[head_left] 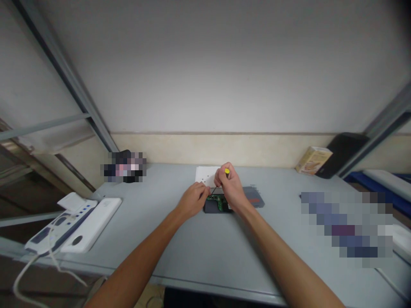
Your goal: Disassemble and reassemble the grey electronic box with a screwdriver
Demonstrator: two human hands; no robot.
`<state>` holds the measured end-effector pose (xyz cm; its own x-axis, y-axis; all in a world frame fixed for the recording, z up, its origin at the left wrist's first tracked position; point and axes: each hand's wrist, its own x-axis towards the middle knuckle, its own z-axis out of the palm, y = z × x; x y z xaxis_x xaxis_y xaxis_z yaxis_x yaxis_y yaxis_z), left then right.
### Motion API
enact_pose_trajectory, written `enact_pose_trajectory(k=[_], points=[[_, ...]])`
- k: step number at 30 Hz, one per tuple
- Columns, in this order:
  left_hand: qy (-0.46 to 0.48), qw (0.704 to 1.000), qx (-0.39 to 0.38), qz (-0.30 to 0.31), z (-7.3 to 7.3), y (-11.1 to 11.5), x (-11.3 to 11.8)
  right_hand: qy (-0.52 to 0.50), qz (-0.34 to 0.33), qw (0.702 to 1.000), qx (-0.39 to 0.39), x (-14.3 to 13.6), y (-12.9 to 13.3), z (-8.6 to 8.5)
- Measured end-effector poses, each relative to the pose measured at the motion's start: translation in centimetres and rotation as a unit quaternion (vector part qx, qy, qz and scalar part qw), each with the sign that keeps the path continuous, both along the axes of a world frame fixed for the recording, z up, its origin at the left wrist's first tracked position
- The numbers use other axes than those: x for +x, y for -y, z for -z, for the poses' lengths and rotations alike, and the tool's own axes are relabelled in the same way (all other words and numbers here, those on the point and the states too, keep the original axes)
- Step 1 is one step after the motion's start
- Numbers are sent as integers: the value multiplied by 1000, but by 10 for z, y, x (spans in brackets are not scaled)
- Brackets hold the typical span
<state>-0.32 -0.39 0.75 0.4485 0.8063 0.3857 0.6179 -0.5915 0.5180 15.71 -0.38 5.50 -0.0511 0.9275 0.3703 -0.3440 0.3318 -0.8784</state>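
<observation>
My right hand (229, 184) is closed around a screwdriver (227, 171), whose yellow end cap shows on top of the fist. Its thin dark shaft slants down to the left, toward a green circuit board (220, 203). The board lies in an open dark-grey device housing (211, 208) on the table. Beside the housing's upper left corner is my left hand (195, 197), fingers curled and pressed together near the screwdriver's tip. What those fingers pinch is too small to make out. Part of the housing is hidden behind my right hand.
White paper (205, 173) with several small dark bits lies behind the housing. A grey flat piece (258, 196) is to its right. At left are a power strip (64, 222) and a white slab (93, 224); a small box (313, 160) stands back right. Some items are pixelated.
</observation>
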Motion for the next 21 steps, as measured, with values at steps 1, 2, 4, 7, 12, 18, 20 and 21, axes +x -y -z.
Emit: enact_pose_trajectory(k=[1,2,4,7,12,18,20,21], points=[[4,1000,-1,0,0,0,0,-7,-5,1000,-4,0,0,-1],[9,1000,-2,-1,1,-1,0,-15,-14,1000,-12,1,-1,-1],[14,1000,-4,-1,1,-1,0,-28,-27,999,-28,2,-1,-3],[17,1000,-4,-2,1,-1,0,-23,-23,999,-30,3,-1,-4],[15,1000,4,3,1,-1,1,-15,-32,999,-17,0,0,-1],[8,1000,1,2,1,-1,1,2,15,1000,8,-2,-12,1],[9,1000,0,2,1,-1,1,1,11,1000,-8,-1,-15,1],[10,1000,-1,2,2,-1,1,-3,7,1000,-14,0,-16,0]])
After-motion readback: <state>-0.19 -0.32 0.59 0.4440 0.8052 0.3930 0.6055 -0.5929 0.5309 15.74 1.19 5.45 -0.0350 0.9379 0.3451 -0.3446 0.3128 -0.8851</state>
